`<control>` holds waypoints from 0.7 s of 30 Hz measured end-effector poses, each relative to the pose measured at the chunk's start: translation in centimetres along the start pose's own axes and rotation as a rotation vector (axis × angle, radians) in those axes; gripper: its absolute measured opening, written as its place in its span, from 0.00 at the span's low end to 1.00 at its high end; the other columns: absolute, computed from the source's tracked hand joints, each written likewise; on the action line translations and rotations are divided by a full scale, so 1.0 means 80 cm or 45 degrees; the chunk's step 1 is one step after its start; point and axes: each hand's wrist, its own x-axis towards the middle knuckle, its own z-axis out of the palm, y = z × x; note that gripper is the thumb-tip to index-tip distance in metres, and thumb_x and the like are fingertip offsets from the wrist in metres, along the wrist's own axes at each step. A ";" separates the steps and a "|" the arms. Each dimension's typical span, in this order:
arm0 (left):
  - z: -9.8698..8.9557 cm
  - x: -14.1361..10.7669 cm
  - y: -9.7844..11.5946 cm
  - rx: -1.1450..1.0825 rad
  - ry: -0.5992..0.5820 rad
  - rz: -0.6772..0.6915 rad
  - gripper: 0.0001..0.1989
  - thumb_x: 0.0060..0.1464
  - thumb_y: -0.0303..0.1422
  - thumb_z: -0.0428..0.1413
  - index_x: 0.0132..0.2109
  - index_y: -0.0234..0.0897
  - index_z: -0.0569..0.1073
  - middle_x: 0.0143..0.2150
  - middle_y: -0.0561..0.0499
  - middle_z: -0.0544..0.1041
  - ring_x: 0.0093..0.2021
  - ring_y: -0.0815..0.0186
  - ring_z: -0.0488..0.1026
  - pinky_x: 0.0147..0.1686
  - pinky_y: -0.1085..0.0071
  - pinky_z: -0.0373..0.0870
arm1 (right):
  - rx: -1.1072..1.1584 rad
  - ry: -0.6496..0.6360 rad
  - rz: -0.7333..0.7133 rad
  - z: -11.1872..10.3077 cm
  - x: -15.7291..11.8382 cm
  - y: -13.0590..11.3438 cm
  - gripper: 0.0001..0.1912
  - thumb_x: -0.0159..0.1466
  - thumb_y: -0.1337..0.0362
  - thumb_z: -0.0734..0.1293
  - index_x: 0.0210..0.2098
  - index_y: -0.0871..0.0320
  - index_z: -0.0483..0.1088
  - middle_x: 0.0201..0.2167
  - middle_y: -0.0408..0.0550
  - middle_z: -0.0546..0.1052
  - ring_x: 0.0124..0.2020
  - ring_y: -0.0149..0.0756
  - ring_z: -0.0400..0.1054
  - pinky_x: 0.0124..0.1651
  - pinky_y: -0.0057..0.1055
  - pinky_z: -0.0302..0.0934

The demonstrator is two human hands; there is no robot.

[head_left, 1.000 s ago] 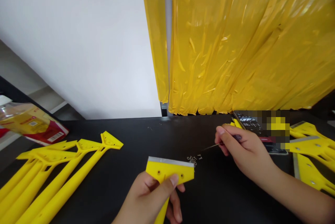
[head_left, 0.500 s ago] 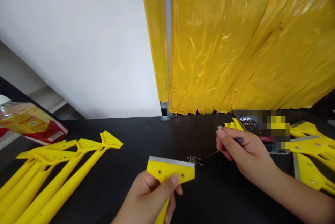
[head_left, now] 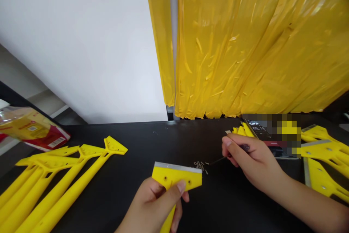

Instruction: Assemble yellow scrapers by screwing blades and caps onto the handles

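Observation:
My left hand [head_left: 160, 202] grips a yellow plastic scraper [head_left: 177, 176] by its handle, thumb pressed on the head. A metal blade strip lines the top edge of that head, and two holes in it stand open. To the right, my right hand [head_left: 247, 155] is closed around a thin screwdriver [head_left: 222, 159] with a dark handle, mostly hidden in the palm. Its shaft points left and down toward a small pile of screws and nuts [head_left: 201, 165] on the black table. A small pale piece [head_left: 228, 132] shows at the right fingertips; what it is I cannot make out.
Several yellow scraper handles [head_left: 73, 185] lie at the left beside a labelled bottle [head_left: 35, 127]. At the right are scrapers with blades [head_left: 321, 175] and a phone [head_left: 257, 129] showing a timer. Yellow plastic sheeting [head_left: 245, 44] hangs behind the table [head_left: 131, 182].
My right hand has moved slightly left with the screwdriver, its tip nearer the pile. A loose screw at the pile's right edge has turned a little. My left hand holds nearly still.

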 end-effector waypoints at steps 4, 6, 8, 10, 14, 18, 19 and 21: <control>0.001 0.000 0.001 -0.007 0.001 -0.004 0.21 0.59 0.51 0.61 0.32 0.36 0.76 0.14 0.57 0.67 0.12 0.74 0.57 0.12 0.81 0.56 | -0.002 0.000 -0.004 0.001 0.000 0.003 0.24 0.77 0.51 0.60 0.27 0.54 0.69 0.21 0.39 0.64 0.24 0.32 0.60 0.30 0.32 0.53; 0.001 -0.001 0.002 -0.004 0.003 -0.006 0.21 0.59 0.51 0.61 0.32 0.36 0.76 0.14 0.57 0.67 0.12 0.75 0.57 0.12 0.81 0.56 | -0.004 0.002 -0.008 0.001 0.000 0.003 0.24 0.77 0.51 0.60 0.27 0.54 0.69 0.20 0.38 0.64 0.24 0.32 0.60 0.29 0.32 0.53; 0.001 -0.001 0.002 -0.001 0.001 -0.003 0.21 0.59 0.51 0.61 0.32 0.36 0.76 0.14 0.57 0.67 0.12 0.75 0.57 0.12 0.81 0.56 | -0.008 0.004 -0.019 0.001 0.000 0.002 0.24 0.77 0.51 0.60 0.26 0.54 0.69 0.20 0.38 0.64 0.23 0.32 0.60 0.29 0.32 0.53; 0.000 -0.001 0.002 0.002 -0.002 0.003 0.22 0.59 0.51 0.61 0.32 0.36 0.77 0.14 0.57 0.67 0.12 0.75 0.57 0.12 0.81 0.56 | -0.023 0.013 -0.042 0.000 0.000 0.000 0.24 0.77 0.52 0.60 0.26 0.54 0.69 0.19 0.38 0.64 0.23 0.32 0.60 0.28 0.31 0.52; 0.001 -0.001 0.001 -0.009 0.006 0.003 0.21 0.58 0.51 0.61 0.32 0.36 0.76 0.14 0.57 0.68 0.13 0.74 0.57 0.12 0.81 0.57 | -0.066 0.043 -0.090 -0.001 0.000 -0.004 0.24 0.77 0.54 0.60 0.25 0.54 0.69 0.18 0.38 0.64 0.22 0.32 0.60 0.27 0.31 0.52; 0.001 -0.001 0.001 -0.007 0.007 0.000 0.21 0.58 0.50 0.62 0.32 0.36 0.76 0.14 0.57 0.68 0.13 0.74 0.57 0.12 0.80 0.58 | -0.087 0.060 -0.120 -0.002 0.000 -0.005 0.23 0.77 0.55 0.60 0.25 0.54 0.69 0.19 0.38 0.64 0.22 0.31 0.60 0.27 0.30 0.53; 0.001 -0.001 0.001 -0.007 0.006 0.002 0.21 0.58 0.51 0.62 0.32 0.36 0.76 0.14 0.57 0.68 0.13 0.74 0.57 0.12 0.80 0.58 | -0.096 0.061 -0.130 -0.003 0.000 -0.005 0.24 0.77 0.56 0.60 0.25 0.54 0.69 0.18 0.38 0.64 0.22 0.30 0.60 0.27 0.30 0.52; 0.001 -0.001 0.001 -0.010 0.003 0.002 0.21 0.58 0.51 0.61 0.32 0.36 0.76 0.14 0.57 0.68 0.12 0.74 0.57 0.12 0.80 0.58 | -0.116 0.065 -0.150 -0.004 -0.001 -0.005 0.24 0.77 0.56 0.60 0.25 0.54 0.68 0.18 0.38 0.64 0.21 0.30 0.60 0.27 0.30 0.52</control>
